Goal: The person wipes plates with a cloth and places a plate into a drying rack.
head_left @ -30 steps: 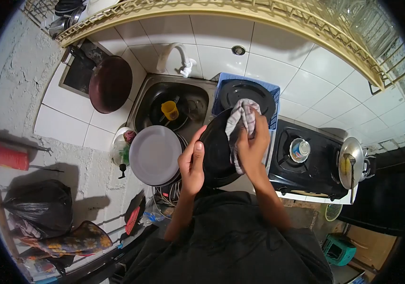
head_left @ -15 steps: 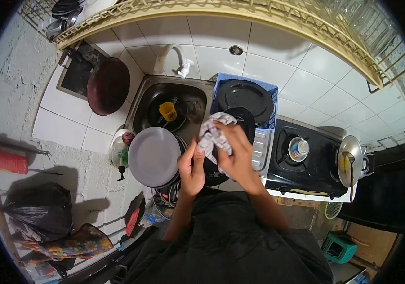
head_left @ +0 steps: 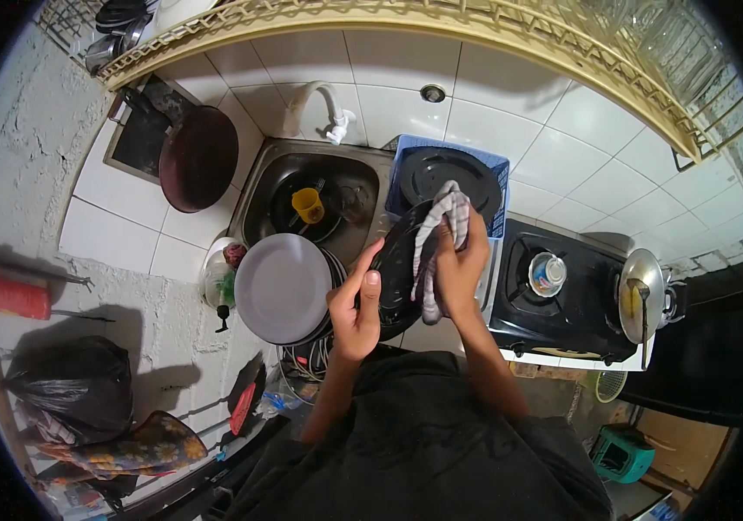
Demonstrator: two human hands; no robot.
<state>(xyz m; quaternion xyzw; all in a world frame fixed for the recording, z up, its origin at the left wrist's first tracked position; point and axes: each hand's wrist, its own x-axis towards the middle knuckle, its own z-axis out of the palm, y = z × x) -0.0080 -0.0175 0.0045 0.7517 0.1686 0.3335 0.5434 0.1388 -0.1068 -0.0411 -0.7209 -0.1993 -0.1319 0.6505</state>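
Observation:
A black plate point(head_left: 393, 269), tilted up in front of my body, is held at its left edge by my left hand point(head_left: 357, 308), thumb on the near side. My right hand point(head_left: 461, 265) grips a checkered cloth point(head_left: 429, 243) against the plate's right side. Just behind them, a blue basket point(head_left: 503, 187) holds another black plate point(head_left: 451, 178). To the left of my left hand lies a stack of plates with a grey one point(head_left: 283, 288) on top.
The steel sink point(head_left: 254, 178) holds a yellow cup point(head_left: 308, 205) and dark dishes under the white faucet point(head_left: 334, 117). A brown pan point(head_left: 199, 159) is at the left. The black stove point(head_left: 519, 317) bears a can point(head_left: 549, 273) and a metal lid point(head_left: 639, 295). A dish rack point(head_left: 441, 28) hangs above.
The cloth and my right hand went left across the plate, then back to its right side. The plate first lay flatter and is now tilted up again. My left hand kept its hold.

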